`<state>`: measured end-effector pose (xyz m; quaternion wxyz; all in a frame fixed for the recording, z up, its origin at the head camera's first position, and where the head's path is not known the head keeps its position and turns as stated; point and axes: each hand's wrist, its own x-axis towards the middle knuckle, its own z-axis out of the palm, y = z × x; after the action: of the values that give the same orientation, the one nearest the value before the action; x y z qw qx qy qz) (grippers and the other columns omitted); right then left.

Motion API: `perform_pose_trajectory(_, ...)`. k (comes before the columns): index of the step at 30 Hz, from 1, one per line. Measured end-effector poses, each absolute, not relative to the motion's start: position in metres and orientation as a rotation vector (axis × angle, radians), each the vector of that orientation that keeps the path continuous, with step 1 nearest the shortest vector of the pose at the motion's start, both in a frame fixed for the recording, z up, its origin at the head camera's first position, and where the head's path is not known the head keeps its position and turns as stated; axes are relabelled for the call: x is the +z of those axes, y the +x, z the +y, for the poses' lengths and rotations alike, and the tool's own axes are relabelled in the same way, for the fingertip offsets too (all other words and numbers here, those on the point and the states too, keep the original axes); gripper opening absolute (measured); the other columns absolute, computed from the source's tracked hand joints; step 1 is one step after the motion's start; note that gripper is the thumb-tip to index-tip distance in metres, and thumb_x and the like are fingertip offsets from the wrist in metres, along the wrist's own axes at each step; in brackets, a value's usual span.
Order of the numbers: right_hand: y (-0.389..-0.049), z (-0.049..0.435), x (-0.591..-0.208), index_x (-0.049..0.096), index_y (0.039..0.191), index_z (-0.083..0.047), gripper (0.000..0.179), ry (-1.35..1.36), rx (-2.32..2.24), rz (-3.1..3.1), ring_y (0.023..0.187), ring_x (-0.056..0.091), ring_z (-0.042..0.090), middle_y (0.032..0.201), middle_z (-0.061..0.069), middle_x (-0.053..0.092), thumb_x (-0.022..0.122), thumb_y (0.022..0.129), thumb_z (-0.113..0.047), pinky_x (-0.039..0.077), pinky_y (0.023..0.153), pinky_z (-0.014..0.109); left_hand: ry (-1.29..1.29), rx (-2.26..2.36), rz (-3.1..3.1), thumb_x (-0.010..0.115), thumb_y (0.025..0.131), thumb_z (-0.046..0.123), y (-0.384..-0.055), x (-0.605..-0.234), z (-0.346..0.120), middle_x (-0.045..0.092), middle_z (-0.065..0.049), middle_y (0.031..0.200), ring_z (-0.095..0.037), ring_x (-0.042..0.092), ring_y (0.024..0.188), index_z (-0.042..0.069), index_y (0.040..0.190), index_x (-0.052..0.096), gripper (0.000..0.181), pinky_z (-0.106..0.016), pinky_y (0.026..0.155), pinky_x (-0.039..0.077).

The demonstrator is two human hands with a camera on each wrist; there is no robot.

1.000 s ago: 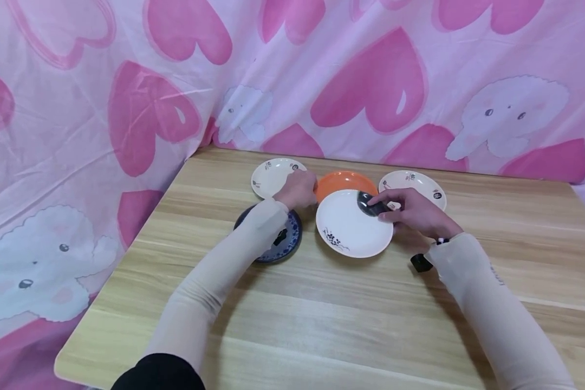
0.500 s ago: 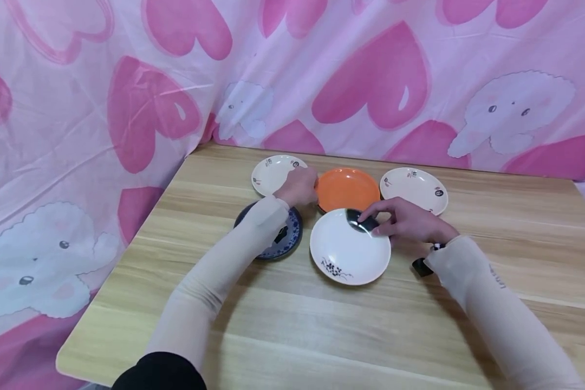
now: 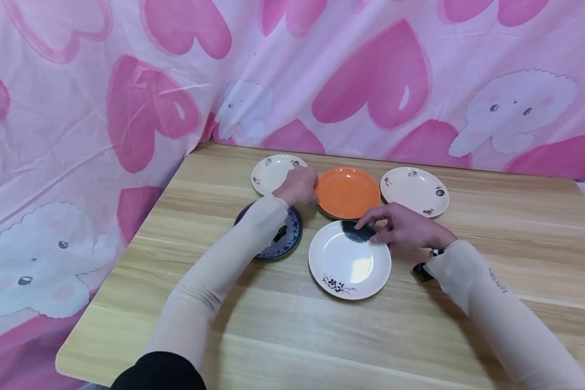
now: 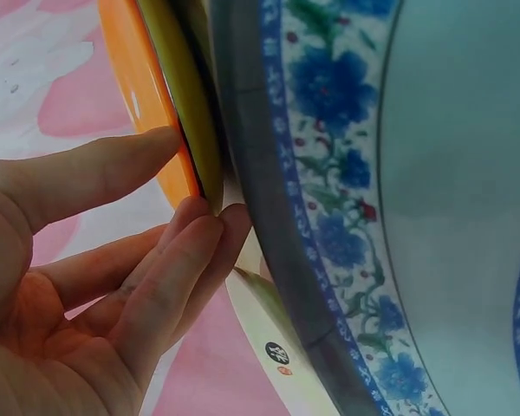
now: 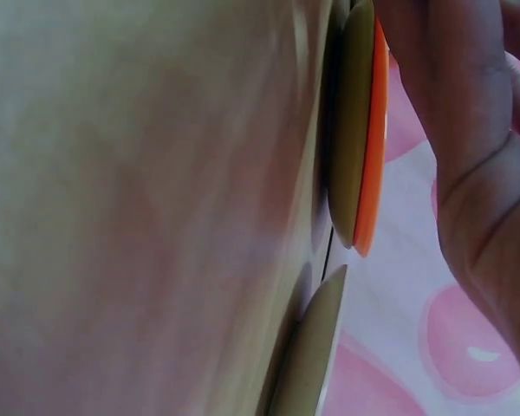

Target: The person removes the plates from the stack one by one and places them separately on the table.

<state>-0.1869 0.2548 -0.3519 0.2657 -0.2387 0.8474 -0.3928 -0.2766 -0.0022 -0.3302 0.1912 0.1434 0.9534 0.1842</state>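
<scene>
My right hand (image 3: 409, 225) pinches the rim of a white plate (image 3: 338, 257) between thumb and fingers, at its dark green patch; black flowers mark the opposite side. This plate lies flat in front of the orange plate (image 3: 348, 192). At the orange plate's left edge is my left hand (image 3: 298, 187). In the left wrist view its thumb (image 4: 113, 169) presses on the orange rim, with the other fingers at the edge below. Under the orange plate sits an olive plate (image 5: 351, 139). The right wrist view does not include the white plate in my right hand.
A blue-patterned plate (image 3: 290, 238) lies partly under my left forearm. Small cream plates stand behind, one at back left (image 3: 268, 173) and one at back right (image 3: 411, 189). A pink heart-print cloth (image 3: 370, 81) hangs along the wooden table's back edge (image 3: 507, 176).
My right hand has drawn the white plate toward me, away from the orange plate, which now shows whole. My left hand has stayed at the orange plate's edge.
</scene>
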Motion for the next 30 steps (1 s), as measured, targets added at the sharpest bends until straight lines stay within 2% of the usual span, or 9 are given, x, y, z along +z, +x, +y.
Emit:
perform_pose_trajectory(3,-0.186,0.253,-0.354,0.069,0.12,-0.016,0.037,-0.651,-1.06,2.304,0.088,0.055,0.02,0.122,0.014,0.061,0.075,0.086,-0.004,0.058,0.061,0.03,0.388,0.523,2.664,0.075,0.083,0.009,-0.276,-0.328,-0.002,0.061,-0.005,0.087,-0.02,0.055,0.083,0.008,0.095,0.067,0.014,-0.028,0.069,0.047)
perform_pose_trajectory(7,-0.185,0.25,-0.355,0.067,0.122,-0.015,0.039,-0.614,-1.069,2.281,0.075,0.057,0.02,0.118,0.015,0.059,0.073,0.086,0.0,0.059,0.058,0.035,0.376,0.53,2.669,0.074,0.085,0.013,-0.275,-0.326,-0.001,0.062,-0.005,0.089,-0.022,0.056,0.086,0.009,0.096,0.066,0.014,-0.031,0.072,0.049)
perform_pose_trajectory(9,-0.184,0.249,-0.356,0.065,0.123,-0.014,0.039,-0.597,-1.074,2.259,0.069,0.058,0.02,0.122,0.015,0.058,0.072,0.087,0.0,0.06,0.058,0.036,0.378,0.527,2.664,0.074,0.086,0.015,-0.275,-0.326,0.0,0.062,-0.006,0.091,-0.022,0.057,0.088,0.009,0.099,0.065,0.016,-0.031,0.074,0.049)
perform_pose_trajectory(12,-0.18,0.248,-0.359,0.065,0.123,-0.014,0.04,-0.564,-1.074,2.234,0.077,0.058,0.021,0.124,0.015,0.056,0.073,0.086,-0.001,0.06,0.06,0.035,0.362,0.534,2.649,0.074,0.087,0.016,-0.272,-0.329,0.001,0.062,-0.006,0.095,-0.022,0.056,0.091,0.009,0.103,0.064,0.02,-0.032,0.076,0.049)
perform_pose_trajectory(14,-0.178,0.248,-0.359,0.065,0.123,-0.017,0.042,-0.557,-1.041,2.249,0.081,0.056,0.022,0.119,0.014,0.056,0.077,0.085,-0.005,0.059,0.065,0.032,0.37,0.532,2.647,0.074,0.087,0.017,-0.272,-0.331,0.001,0.061,-0.006,0.094,-0.022,0.056,0.091,0.009,0.103,0.064,0.02,-0.032,0.076,0.048)
perform_pose_trajectory(19,-0.177,0.248,-0.357,0.066,0.124,-0.018,0.049,-0.595,-0.95,2.294,0.085,0.058,0.021,0.106,0.008,0.061,0.084,0.079,-0.012,0.054,0.081,0.026,0.439,0.519,2.701,0.074,0.085,0.014,-0.272,-0.332,0.002,0.061,-0.005,0.087,-0.022,0.056,0.084,0.009,0.094,0.064,0.014,-0.031,0.071,0.048)
perform_pose_trajectory(20,-0.178,0.248,-0.357,0.065,0.124,-0.018,0.049,-0.608,-0.945,2.293,0.087,0.059,0.02,0.109,0.007,0.062,0.084,0.079,-0.012,0.054,0.084,0.026,0.451,0.515,2.712,0.074,0.084,0.013,-0.272,-0.332,0.002,0.061,-0.005,0.086,-0.022,0.056,0.083,0.01,0.092,0.064,0.013,-0.03,0.07,0.048)
perform_pose_trajectory(30,-0.177,0.242,-0.36,0.066,0.122,-0.016,0.046,-0.668,-0.88,2.367,0.087,0.058,0.018,0.096,0.003,0.061,0.084,0.079,-0.011,0.054,0.079,0.025,0.425,0.496,2.712,0.075,0.083,0.012,-0.271,-0.333,0.002,0.063,-0.005,0.092,-0.022,0.056,0.087,0.009,0.097,0.063,0.019,-0.032,0.074,0.05)
